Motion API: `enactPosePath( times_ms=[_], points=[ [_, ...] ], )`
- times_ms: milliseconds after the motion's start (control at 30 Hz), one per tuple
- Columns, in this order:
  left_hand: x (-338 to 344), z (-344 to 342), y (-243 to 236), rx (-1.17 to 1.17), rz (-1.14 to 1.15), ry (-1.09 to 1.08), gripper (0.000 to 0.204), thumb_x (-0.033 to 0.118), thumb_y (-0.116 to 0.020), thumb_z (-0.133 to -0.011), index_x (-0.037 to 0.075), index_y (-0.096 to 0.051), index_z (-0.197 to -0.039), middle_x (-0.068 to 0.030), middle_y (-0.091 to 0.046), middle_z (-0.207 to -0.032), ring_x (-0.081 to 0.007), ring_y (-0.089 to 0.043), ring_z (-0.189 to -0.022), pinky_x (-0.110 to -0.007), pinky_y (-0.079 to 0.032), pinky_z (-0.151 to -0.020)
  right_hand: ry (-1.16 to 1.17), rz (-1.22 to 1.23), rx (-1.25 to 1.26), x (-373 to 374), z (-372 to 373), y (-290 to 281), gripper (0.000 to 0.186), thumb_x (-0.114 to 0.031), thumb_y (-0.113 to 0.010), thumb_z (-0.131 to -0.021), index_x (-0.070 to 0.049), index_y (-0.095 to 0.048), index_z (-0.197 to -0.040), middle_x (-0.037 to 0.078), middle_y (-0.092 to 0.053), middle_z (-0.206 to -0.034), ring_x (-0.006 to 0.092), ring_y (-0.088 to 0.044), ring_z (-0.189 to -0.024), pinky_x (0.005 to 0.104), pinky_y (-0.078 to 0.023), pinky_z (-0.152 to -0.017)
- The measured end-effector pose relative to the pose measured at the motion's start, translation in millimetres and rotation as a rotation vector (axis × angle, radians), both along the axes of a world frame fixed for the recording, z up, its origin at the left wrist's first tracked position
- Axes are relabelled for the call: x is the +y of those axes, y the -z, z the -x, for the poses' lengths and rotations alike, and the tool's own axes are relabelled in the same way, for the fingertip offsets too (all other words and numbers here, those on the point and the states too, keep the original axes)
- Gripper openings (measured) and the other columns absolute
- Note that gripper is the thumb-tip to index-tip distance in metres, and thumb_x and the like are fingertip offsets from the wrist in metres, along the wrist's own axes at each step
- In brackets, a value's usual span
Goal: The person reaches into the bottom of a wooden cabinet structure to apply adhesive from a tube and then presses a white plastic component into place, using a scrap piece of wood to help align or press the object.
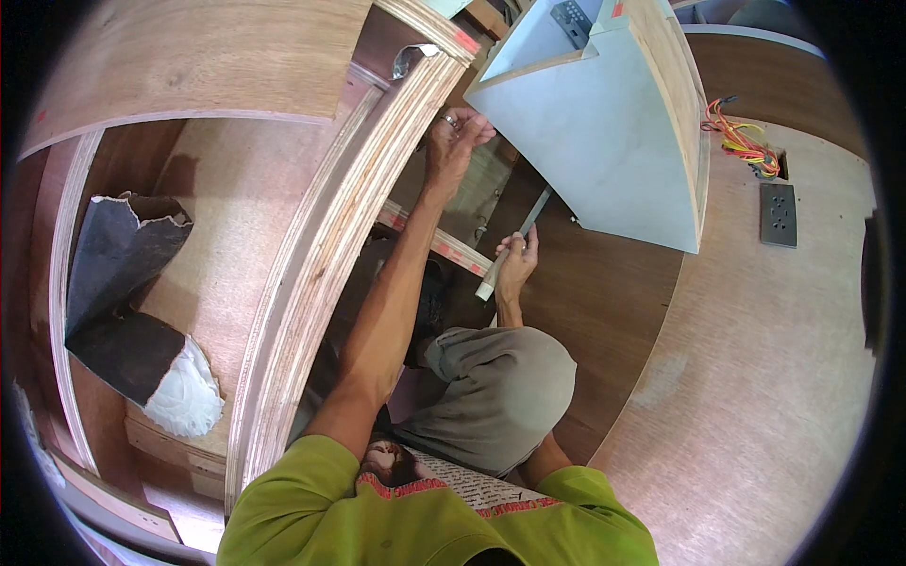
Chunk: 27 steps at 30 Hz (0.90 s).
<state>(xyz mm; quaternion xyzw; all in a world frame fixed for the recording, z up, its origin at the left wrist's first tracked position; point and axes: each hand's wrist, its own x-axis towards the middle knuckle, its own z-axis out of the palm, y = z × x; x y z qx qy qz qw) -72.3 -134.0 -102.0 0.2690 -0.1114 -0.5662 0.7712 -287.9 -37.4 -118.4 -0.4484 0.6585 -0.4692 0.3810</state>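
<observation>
My right hand (517, 262) is closed round a long, narrow tool (539, 207) with a flat grey blade-like part and a pale, handle-like end. Its far tip reaches the lower edge of a pale blue-grey cabinet panel (604, 132). Farther off, my left hand (457, 140) is raised beside the panel's left corner, with a ring on one finger. Its fingers are curled together in a pinch; whatever they hold, if anything, is too small to make out. Between the hands lies a pale wooden strip (458, 253) with red marks.
A thick layered plywood edge (349, 198) runs along my left arm. Left of it, a compartment holds a torn dark sheet (123, 255) and a white paste-like lump (189, 391). On the right, loose coloured wires (741, 141) hang above a black socket plate (779, 215) on a wooden panel.
</observation>
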Motion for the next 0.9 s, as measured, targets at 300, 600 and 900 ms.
enactPosePath(
  times_ms=[300,600,900],
  points=[
    [-1.4,28.3,1.4,0.648,0.143,0.098,0.019,0.022,-0.067,-0.088,0.012,-0.058,-0.101,0.0014,-0.061,-0.096,-0.0105,-0.057,-0.092,-0.027,-0.049,-0.087,-0.016,-0.027,0.035,-0.4,-1.6,-1.9,0.053,-0.013,-0.049,-0.096,0.001,-0.028,-0.143,0.002,-0.054,-0.073,0.008,-0.052,-0.06,0.0223,-0.045,-0.053],
    [-15.9,54.4,10.2,0.973,0.248,0.161,0.021,0.024,-0.07,-0.085,0.015,-0.06,-0.101,0.0035,-0.058,-0.096,-0.0116,-0.054,-0.093,-0.031,-0.047,-0.089,-0.012,-0.021,0.013,-0.3,2.0,-0.3,0.053,-0.012,-0.049,-0.095,0.002,-0.029,-0.142,0.003,-0.054,-0.073,0.0087,-0.052,-0.059,0.0226,-0.045,-0.054],
    [-30.9,57.8,26.7,0.983,0.407,0.262,0.043,0.028,-0.068,-0.085,0.011,-0.051,-0.121,-0.0048,-0.054,-0.12,-0.0221,-0.048,-0.116,-0.042,-0.038,-0.101,-0.028,-0.019,0.03,-0.1,-0.5,-0.6,0.053,-0.014,-0.05,-0.095,0.002,-0.029,-0.142,0.003,-0.054,-0.073,0.0082,-0.052,-0.06,0.0215,-0.045,-0.054]
  ],
)
